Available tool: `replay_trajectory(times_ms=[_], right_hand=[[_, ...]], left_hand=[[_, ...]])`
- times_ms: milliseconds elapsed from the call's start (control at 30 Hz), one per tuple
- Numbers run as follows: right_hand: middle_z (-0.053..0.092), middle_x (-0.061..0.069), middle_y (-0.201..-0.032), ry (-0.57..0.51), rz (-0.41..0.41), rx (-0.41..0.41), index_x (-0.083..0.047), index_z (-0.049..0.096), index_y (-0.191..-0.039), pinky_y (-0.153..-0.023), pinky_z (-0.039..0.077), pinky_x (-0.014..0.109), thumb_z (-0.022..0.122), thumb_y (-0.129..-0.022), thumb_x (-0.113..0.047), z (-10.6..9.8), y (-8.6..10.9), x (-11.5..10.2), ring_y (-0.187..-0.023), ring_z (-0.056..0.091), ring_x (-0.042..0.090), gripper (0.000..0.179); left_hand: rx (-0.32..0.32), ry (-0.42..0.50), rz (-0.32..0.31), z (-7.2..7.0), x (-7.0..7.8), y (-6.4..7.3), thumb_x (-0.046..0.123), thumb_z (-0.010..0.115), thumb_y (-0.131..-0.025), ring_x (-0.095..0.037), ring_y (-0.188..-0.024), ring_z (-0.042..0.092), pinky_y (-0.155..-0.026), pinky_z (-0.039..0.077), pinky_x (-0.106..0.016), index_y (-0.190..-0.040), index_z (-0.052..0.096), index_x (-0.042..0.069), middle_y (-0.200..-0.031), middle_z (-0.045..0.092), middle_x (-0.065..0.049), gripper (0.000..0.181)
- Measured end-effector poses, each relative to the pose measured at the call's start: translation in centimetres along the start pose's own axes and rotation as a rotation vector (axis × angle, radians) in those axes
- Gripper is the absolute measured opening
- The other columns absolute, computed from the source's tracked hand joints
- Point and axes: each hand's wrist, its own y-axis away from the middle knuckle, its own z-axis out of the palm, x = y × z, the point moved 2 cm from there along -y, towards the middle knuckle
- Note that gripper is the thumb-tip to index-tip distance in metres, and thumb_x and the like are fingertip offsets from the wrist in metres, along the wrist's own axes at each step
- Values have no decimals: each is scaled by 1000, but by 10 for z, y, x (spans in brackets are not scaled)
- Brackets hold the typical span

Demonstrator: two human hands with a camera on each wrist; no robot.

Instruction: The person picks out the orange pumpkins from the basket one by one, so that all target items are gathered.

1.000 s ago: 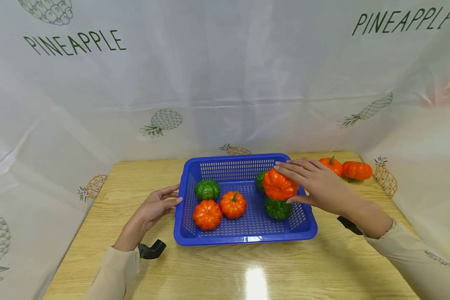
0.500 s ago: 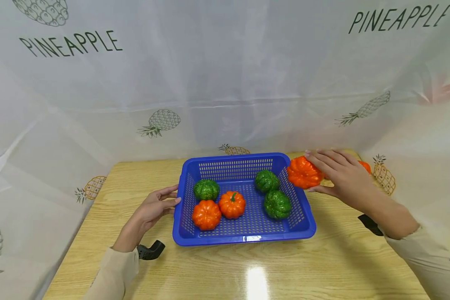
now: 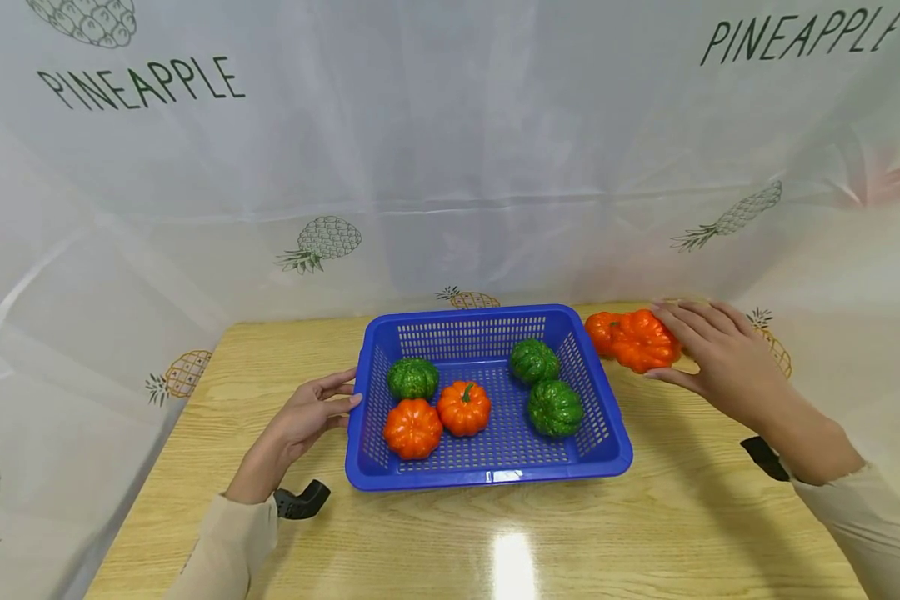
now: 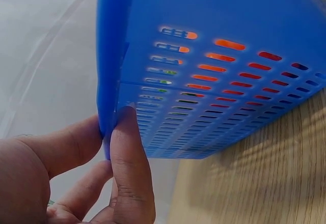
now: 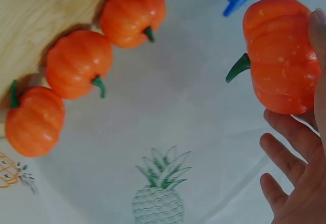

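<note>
A blue plastic basket (image 3: 487, 480) stands on the table, its left rim pinched between the thumb and fingers of my left hand (image 3: 311, 421); the left wrist view shows the grip close up. Inside at the left lie a green pumpkin (image 3: 413, 379) and two orange pumpkins, one (image 3: 413, 429) in front and one (image 3: 465, 408) with its stem up. Two green pumpkins, one (image 3: 534, 362) behind the other (image 3: 555, 408), lie at the right. Right of the basket, my right hand (image 3: 727, 358) holds an orange pumpkin (image 5: 280, 56) above the table by its sides.
In the right wrist view, three orange pumpkins, the nearest to the basket (image 5: 133, 16), a middle one (image 5: 79, 63) and an end one (image 5: 35, 122), line the table's back edge. A white pineapple-print sheet (image 3: 450, 167) hangs behind the wooden table (image 3: 390, 550).
My right hand has carried the orange pumpkin from above the basket's right side out over its right rim. The two green pumpkins there are now uncovered. My left hand has stayed on the rim.
</note>
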Motion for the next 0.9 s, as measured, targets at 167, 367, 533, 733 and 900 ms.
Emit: replay_trajectory(times_ms=[167, 367, 533, 733, 900], right_hand=[[68, 28, -123, 13, 50, -71, 2, 62, -139, -106, 40, 67, 22, -96, -86, 6, 10, 7, -116, 57, 49, 105], [67, 29, -120, 6, 65, -141, 4, 59, -143, -103, 41, 66, 19, -96, -84, 17, 21, 11, -115, 57, 50, 108], [69, 29, -119, -11, 78, -176, 1, 56, -145, -102, 43, 66, 31, -96, -83, 28, 30, 11, -114, 59, 50, 100], [69, 27, -121, -18, 93, -213, -1, 58, -143, -103, 44, 65, 63, -94, -68, 41, 38, 12, -115, 60, 49, 84], [69, 27, -122, -12, 114, -251, 0, 59, -143, -104, 44, 66, 79, -87, -55, 50, 40, 12, -116, 61, 49, 82]], left_hand=[[-4, 5, 4, 0, 0, -1, 5, 60, -107, -10, -89, 69, -81, 61, -25, -164, 32, -3, -143, 49, -27, 63], [-3, 2, 5, 1, 0, -2, 5, 60, -107, -10, -90, 69, -82, 61, -25, -164, 32, -2, -141, 50, -25, 64], [-3, 2, -3, 0, -1, 1, 6, 61, -107, -11, -90, 68, -81, 61, -25, -164, 32, -1, -142, 49, -26, 64], [1, 4, -6, 1, -1, 3, 7, 61, -107, -11, -89, 68, -80, 61, -25, -164, 32, -1, -142, 49, -26, 64], [3, 8, -6, 1, 0, 2, 6, 61, -107, -10, -89, 68, -80, 61, -25, -164, 33, -1, -142, 49, -25, 64]])
